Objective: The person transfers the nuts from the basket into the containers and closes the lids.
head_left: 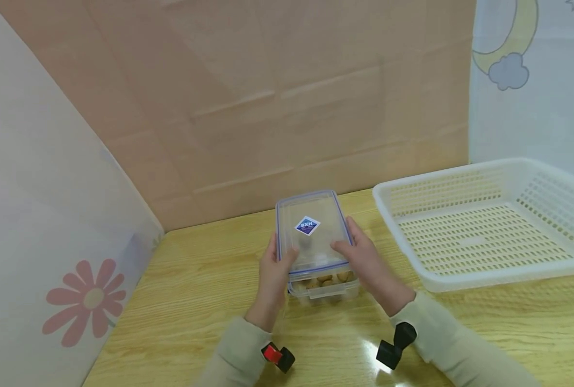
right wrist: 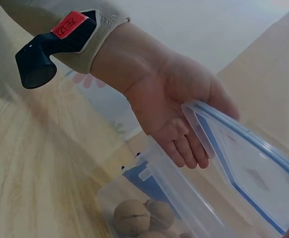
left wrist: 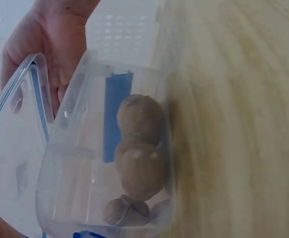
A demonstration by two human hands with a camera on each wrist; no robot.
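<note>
**Both hands on the lid of a clear box**

The left hand (head_left: 273, 267) grips the left long edge of the lid (head_left: 311, 232), thumb on top and fingers curled under the rim. The right hand (head_left: 366, 258) holds the opposite long edge the same way. The lid sits tilted, its near end raised off the clear box (head_left: 323, 287) at lower centre of the head view. Inside the box lie round brown nuts (left wrist: 139, 148), loose against the wall.

The lid looks light, stiff and smooth, likely slippery, so the blue-trimmed rim is the surest hold. The box seems light too and may slide on the wooden table (head_left: 185, 290). A white slotted basket (head_left: 480, 236) stands at right, apart from the box.
</note>
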